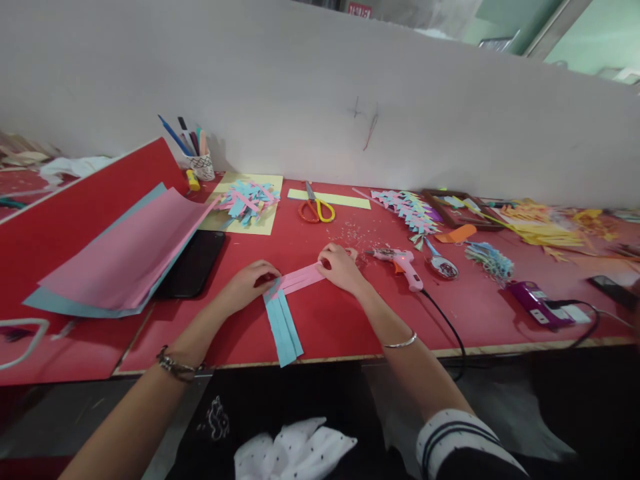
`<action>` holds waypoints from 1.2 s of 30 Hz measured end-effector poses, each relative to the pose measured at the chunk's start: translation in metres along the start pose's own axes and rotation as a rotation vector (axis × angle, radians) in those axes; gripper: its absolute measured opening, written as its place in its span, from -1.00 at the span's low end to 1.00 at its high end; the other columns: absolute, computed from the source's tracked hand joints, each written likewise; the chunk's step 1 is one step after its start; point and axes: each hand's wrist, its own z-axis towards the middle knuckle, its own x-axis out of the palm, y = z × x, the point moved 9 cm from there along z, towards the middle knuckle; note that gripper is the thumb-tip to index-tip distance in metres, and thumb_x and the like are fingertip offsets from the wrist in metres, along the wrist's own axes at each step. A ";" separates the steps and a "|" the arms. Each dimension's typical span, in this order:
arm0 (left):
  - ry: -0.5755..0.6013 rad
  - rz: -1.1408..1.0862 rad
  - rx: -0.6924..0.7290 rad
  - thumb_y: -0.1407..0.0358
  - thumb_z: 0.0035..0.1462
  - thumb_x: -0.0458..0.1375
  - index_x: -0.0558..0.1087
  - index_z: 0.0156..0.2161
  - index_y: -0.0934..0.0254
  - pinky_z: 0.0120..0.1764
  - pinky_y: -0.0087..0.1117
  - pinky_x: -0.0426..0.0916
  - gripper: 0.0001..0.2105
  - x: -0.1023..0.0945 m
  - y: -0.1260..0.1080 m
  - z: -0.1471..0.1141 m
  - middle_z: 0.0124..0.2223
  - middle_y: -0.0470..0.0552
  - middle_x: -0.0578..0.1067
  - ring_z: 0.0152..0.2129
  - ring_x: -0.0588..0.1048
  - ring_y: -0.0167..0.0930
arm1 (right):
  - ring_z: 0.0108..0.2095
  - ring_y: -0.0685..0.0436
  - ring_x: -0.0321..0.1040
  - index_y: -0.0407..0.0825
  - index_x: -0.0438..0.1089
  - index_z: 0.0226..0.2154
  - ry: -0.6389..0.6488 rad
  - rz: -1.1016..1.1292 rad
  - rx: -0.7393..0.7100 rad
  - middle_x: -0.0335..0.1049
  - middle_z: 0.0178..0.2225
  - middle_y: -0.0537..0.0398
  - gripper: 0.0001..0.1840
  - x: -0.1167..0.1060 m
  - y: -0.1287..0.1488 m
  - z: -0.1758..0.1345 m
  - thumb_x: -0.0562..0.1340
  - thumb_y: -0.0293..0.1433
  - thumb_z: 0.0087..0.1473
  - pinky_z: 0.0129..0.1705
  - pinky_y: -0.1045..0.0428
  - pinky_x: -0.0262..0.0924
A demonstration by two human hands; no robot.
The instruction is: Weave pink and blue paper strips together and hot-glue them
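A folded pink paper strip (pixel 303 279) and a folded light-blue paper strip (pixel 284 328) meet at a corner in front of me on the red table. My left hand (pixel 253 283) pinches that corner, where the two strips overlap. At the far end of the pink strip, my right hand (pixel 339 267) is closed on it with thumb and fingers. The blue strip runs down toward me and reaches slightly past the table's front edge. A pink glue gun (pixel 403 263) lies to the right of my right hand, its cord trailing off the edge.
Scissors (pixel 316 207) lie behind my hands, beside a pile of pink and blue paper pieces (pixel 249 202). Large pink and blue sheets (pixel 125 253) lean on the left over a black phone (pixel 197 267). A pen cup (pixel 201 165) stands by the wall. A purple power strip (pixel 537 303) is at right.
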 end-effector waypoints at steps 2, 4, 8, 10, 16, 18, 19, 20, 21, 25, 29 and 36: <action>-0.004 -0.002 -0.001 0.29 0.03 -0.03 0.39 -0.30 0.24 -0.23 -0.36 0.32 -0.82 0.000 0.000 0.000 -0.26 0.02 0.43 -0.31 0.40 -0.40 | -0.16 -0.12 0.19 -0.05 0.30 -0.42 -0.054 -0.041 0.008 0.29 -0.25 0.01 -0.90 -0.005 0.001 -0.001 0.08 -0.45 -0.02 -0.07 -0.12 -0.20; -0.009 -0.008 0.001 0.29 0.03 -0.04 0.38 -0.30 0.24 -0.24 -0.37 0.32 -0.82 0.000 0.001 0.000 -0.27 0.02 0.43 -0.32 0.40 -0.41 | -0.16 -0.11 0.19 -0.06 0.30 -0.34 -0.076 -0.023 -0.027 0.29 -0.23 0.00 -0.84 -0.009 0.007 -0.003 0.05 -0.48 0.00 -0.10 -0.08 -0.17; -0.011 -0.017 0.012 0.28 0.04 -0.04 0.38 -0.30 0.24 -0.24 -0.37 0.31 -0.81 0.000 0.000 0.000 -0.28 0.02 0.42 -0.33 0.40 -0.41 | -0.12 -0.12 0.17 -0.04 0.32 -0.30 0.119 0.045 -0.213 0.30 -0.21 0.03 -0.84 0.006 0.030 -0.009 0.11 -0.40 0.00 -0.12 -0.06 -0.18; -0.006 -0.013 0.016 0.28 0.03 -0.04 0.38 -0.30 0.24 -0.24 -0.36 0.31 -0.81 0.000 -0.001 0.000 -0.28 0.02 0.42 -0.33 0.40 -0.41 | -0.10 -0.15 0.15 -0.04 0.34 -0.30 0.196 0.023 -0.253 0.28 -0.18 0.01 -0.82 0.014 0.035 -0.012 0.15 -0.37 -0.03 -0.12 -0.08 -0.20; -0.003 -0.011 0.005 0.28 0.03 -0.03 0.38 -0.31 0.24 -0.23 -0.36 0.31 -0.82 0.000 -0.001 0.000 -0.28 0.02 0.42 -0.32 0.41 -0.40 | -0.11 -0.10 0.15 -0.06 0.32 -0.45 0.165 0.074 -0.204 0.26 -0.18 0.05 -0.94 0.014 0.032 -0.009 0.17 -0.40 -0.05 -0.12 -0.07 -0.23; -0.007 -0.012 -0.007 0.29 0.02 -0.03 0.38 -0.30 0.24 -0.24 -0.36 0.31 -0.82 0.000 0.000 0.000 -0.28 0.01 0.42 -0.33 0.41 -0.41 | -0.12 -0.08 0.16 -0.06 0.31 -0.49 0.137 0.122 -0.178 0.27 -0.20 0.08 -0.92 0.008 0.032 -0.007 0.18 -0.38 -0.05 -0.12 -0.07 -0.25; -0.008 -0.013 -0.013 0.29 0.02 -0.04 0.37 -0.29 0.24 -0.24 -0.37 0.31 -0.82 0.000 -0.001 0.000 -0.28 0.00 0.42 -0.34 0.41 -0.41 | -0.14 -0.07 0.18 -0.07 0.30 -0.51 0.124 0.140 -0.162 0.28 -0.21 0.09 -0.90 0.005 0.031 -0.006 0.17 -0.37 -0.04 -0.12 -0.07 -0.26; -0.010 -0.013 -0.016 0.30 0.01 -0.04 0.37 -0.28 0.24 -0.25 -0.38 0.31 -0.81 -0.001 -0.002 -0.001 -0.27 0.00 0.42 -0.34 0.40 -0.42 | -0.16 -0.06 0.19 -0.07 0.30 -0.52 0.115 0.154 -0.148 0.29 -0.23 0.11 -0.88 0.002 0.032 -0.006 0.17 -0.37 -0.03 -0.13 -0.07 -0.27; -0.013 -0.010 -0.015 0.31 0.00 -0.04 0.37 -0.27 0.24 -0.26 -0.39 0.31 -0.81 -0.001 -0.004 -0.001 -0.27 0.00 0.42 -0.35 0.40 -0.43 | -0.19 -0.05 0.20 -0.08 0.29 -0.53 0.108 0.164 -0.138 0.30 -0.26 0.12 -0.86 -0.001 0.033 -0.005 0.17 -0.36 -0.03 -0.13 -0.06 -0.27; -0.047 0.022 0.017 0.28 0.01 -0.04 0.36 -0.23 0.26 -0.35 -0.44 0.30 -0.78 -0.004 -0.020 0.000 -0.33 -0.02 0.38 -0.44 0.36 -0.46 | -0.32 0.01 0.20 -0.09 0.29 -0.55 0.091 0.162 -0.141 0.31 -0.38 0.17 -0.80 -0.010 0.044 -0.001 0.16 -0.31 -0.01 -0.20 -0.03 -0.27; -0.032 0.081 0.035 0.22 0.00 0.00 0.33 -0.36 0.29 -0.47 -0.47 0.25 -0.82 0.003 -0.030 0.004 -0.44 -0.08 0.30 -0.58 0.28 -0.51 | -0.37 0.03 0.17 -0.10 0.29 -0.58 0.077 0.130 -0.219 0.30 -0.42 0.18 -0.76 -0.013 0.061 0.004 0.15 -0.29 -0.01 -0.23 -0.01 -0.29; -0.048 0.135 -0.004 0.22 0.02 -0.04 0.25 -0.49 0.26 -0.48 -0.48 0.22 -0.83 0.005 -0.030 0.005 -0.51 -0.10 0.29 -0.58 0.29 -0.50 | -0.40 0.01 0.21 -0.08 0.30 -0.54 0.128 0.162 -0.125 0.34 -0.46 0.19 -0.82 -0.016 0.041 0.000 0.16 -0.30 -0.05 -0.19 -0.02 -0.22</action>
